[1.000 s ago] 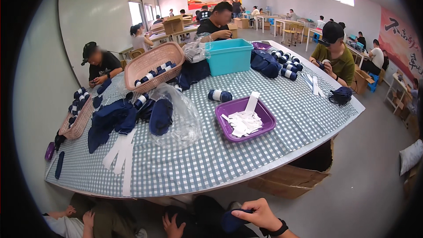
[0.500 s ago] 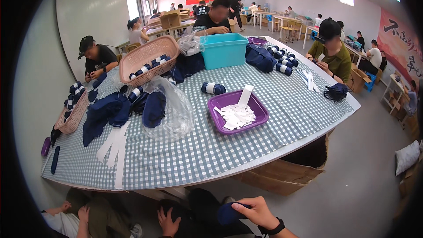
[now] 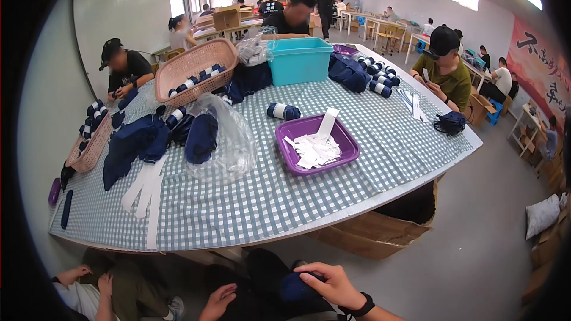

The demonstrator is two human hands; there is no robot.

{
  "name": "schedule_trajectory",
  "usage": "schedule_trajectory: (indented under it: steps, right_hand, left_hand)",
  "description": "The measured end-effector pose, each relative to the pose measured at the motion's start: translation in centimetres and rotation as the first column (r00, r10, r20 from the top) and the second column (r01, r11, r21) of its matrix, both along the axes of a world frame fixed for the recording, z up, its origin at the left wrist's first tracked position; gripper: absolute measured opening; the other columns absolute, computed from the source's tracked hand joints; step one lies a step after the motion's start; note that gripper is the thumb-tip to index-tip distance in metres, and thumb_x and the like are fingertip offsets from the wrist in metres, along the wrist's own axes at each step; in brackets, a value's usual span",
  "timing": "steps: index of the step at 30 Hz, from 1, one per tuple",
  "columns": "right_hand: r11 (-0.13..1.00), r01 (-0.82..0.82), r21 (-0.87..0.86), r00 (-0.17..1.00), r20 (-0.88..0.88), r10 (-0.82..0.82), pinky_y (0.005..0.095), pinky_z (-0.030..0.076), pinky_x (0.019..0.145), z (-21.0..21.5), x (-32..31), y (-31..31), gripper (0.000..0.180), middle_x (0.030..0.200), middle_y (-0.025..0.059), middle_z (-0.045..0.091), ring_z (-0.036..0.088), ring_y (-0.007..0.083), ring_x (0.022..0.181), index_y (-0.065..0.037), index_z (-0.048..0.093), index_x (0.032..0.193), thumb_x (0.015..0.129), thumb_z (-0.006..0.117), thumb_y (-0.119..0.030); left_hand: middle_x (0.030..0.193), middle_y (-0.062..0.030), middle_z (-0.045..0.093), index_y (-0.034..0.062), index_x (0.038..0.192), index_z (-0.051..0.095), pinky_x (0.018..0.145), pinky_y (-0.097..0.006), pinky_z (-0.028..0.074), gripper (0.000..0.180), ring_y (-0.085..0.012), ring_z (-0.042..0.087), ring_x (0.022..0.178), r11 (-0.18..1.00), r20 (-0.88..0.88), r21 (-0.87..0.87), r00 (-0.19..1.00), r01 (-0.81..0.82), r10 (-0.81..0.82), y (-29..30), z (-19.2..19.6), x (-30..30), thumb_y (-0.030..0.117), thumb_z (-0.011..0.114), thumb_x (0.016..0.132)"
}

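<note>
A seated worker holds a rounded, dark-blue cloth bundle (image 3: 294, 287) in the right hand (image 3: 333, 285) — low over the lap, below the near edge of a table, where the thighs appear to offer a support. The thumb and fingers are closed over the soft piece, a grip that seems meant to keep it gathered. The left hand (image 3: 219, 303), well apart from the right, hangs half open by the dark-trousered legs (image 3: 262, 273), with nothing visible in it.

Above, a teal-and-white checked cloth (image 3: 238, 220) covers the table. A purple plastic tray (image 3: 347, 145) keeps a heap of short white strips (image 3: 315, 151) from scattering; one longer strip (image 3: 327, 123) rises past the far rim, likely too long to lie flat. Just behind the tray sits a navy roll with a white band (image 3: 284, 111).

More banded rolls lie in a large pale-pink plastic basket (image 3: 190, 65), which tilts toward the near side, perhaps for easier reach. Beside it stands a turquoise plastic bin (image 3: 302, 65). A crumpled clear plastic bag (image 3: 235, 148) lies around an oval navy cloth piece (image 3: 201, 139) — long white strips (image 3: 153, 208) fan out nearby. At right, a co-worker in an olive shirt (image 3: 457, 86) bends over something small, too small to tell.
</note>
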State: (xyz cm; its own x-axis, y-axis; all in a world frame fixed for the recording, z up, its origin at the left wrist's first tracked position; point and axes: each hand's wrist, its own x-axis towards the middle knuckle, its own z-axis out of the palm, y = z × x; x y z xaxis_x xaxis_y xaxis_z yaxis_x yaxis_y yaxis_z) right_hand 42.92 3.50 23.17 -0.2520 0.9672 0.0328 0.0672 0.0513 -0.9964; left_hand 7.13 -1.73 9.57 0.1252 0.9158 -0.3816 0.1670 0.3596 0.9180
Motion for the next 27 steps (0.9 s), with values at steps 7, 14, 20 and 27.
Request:
schedule_trajectory:
  steps: [7,14,20,27]
  right_hand:
    - [0.991,-0.136,-0.009,0.991,0.013,0.137,0.0263,0.053,0.083,-0.3,-3.1,-0.1,0.026,0.108,0.0079,0.073,0.068,0.0124,0.095,-0.006,0.068,0.122,0.099,0.064,-0.017]
    - [0.980,-0.197,-0.015,0.977,-0.084,0.195,0.0287,0.053,0.088,-0.7,-5.0,-0.1,0.027,0.113,0.0091,0.072,0.068,0.0154,0.102,-0.006,0.067,0.124,0.100,0.062,-0.018]
    - [0.976,-0.217,-0.038,0.973,-0.086,0.213,0.0289,0.053,0.090,-1.0,-5.4,-0.1,0.028,0.115,0.0092,0.071,0.067,0.0157,0.104,-0.005,0.066,0.125,0.100,0.061,-0.017]
    - [0.982,-0.164,-0.096,0.978,-0.144,0.150,0.0264,0.053,0.088,-1.4,-5.1,0.2,0.028,0.113,0.0089,0.071,0.066,0.0126,0.102,-0.004,0.066,0.125,0.100,0.061,-0.016]
  left_hand:
    - [0.137,-0.0139,0.056,-0.0004,0.143,0.045,0.109,-0.040,0.040,0.075,-0.0244,0.050,0.130,0.969,0.117,0.119,0.966,0.217,-0.231,-0.2,8.5,7.3,0.028,0.080,0.084]
    - [0.127,-0.0105,0.061,0.0009,0.136,0.052,0.105,-0.038,0.043,0.072,-0.0210,0.056,0.117,0.947,0.036,0.011,0.947,0.320,-0.320,-1.3,10.4,10.7,0.030,0.085,0.080]
    - [0.126,-0.0087,0.062,-0.0004,0.135,0.053,0.102,-0.034,0.046,0.056,-0.0193,0.059,0.114,0.979,0.303,-0.164,0.950,0.122,-0.067,-2.2,9.0,11.3,0.014,0.078,0.087]
    - [0.124,-0.0092,0.064,-0.0017,0.133,0.055,0.100,-0.033,0.047,0.058,-0.0190,0.060,0.113,0.992,0.239,-0.106,0.970,0.065,-0.038,-1.7,11.7,12.3,0.014,0.081,0.084]
